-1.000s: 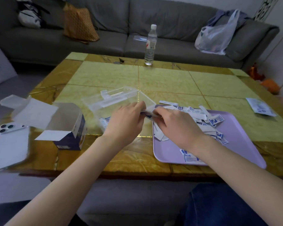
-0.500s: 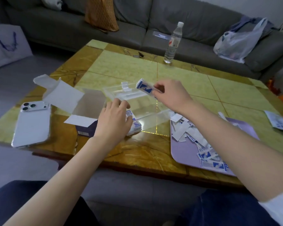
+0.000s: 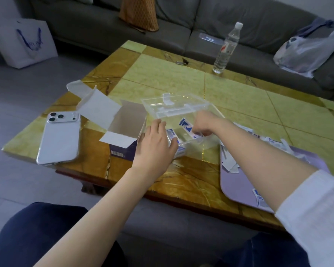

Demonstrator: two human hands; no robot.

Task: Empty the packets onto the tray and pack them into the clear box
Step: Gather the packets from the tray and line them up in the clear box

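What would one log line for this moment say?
step: packing | left hand: rests on clear box corner | right hand: pinches packet inside it | purple tray: loose packets on it

Phone (image 3: 59, 138), bottle (image 3: 225, 49), sofa (image 3: 201, 22)

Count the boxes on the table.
2. The open cardboard box sits right of the phone. The clear box is beside it, left of the tray; the right hand holds packets inside it. None seems hidden.
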